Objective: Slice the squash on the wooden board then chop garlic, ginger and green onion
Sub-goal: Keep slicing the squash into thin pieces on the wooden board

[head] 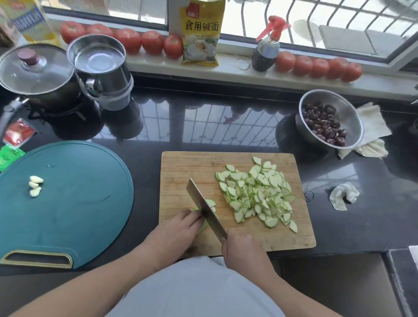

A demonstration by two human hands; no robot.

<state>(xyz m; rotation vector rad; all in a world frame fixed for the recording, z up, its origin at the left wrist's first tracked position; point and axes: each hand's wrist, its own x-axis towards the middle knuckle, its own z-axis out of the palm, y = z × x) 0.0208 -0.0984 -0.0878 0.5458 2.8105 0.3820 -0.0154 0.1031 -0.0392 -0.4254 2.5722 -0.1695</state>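
A wooden board (184, 166) lies on the dark counter. A heap of pale green squash slices (260, 191) covers its right half. My right hand (243, 248) grips the handle of a cleaver (204, 208), whose blade points up and left. The blade's edge is down on the last piece of squash (210, 203). My left hand (177, 227) holds that piece from the left, fingers curled against the blade's side; most of the piece is hidden under them. Several peeled garlic cloves (35, 186) lie on a round teal board (74, 197) to the left.
A lidded pot (32, 74) and a steel cup (102, 67) stand at the back left. A steel bowl of dark dates (331, 120) sits at the back right, by a cloth. Tomatoes (152, 41), a yellow packet and a spray bottle line the windowsill. A crumpled tissue (342, 196) lies right of the wooden board.
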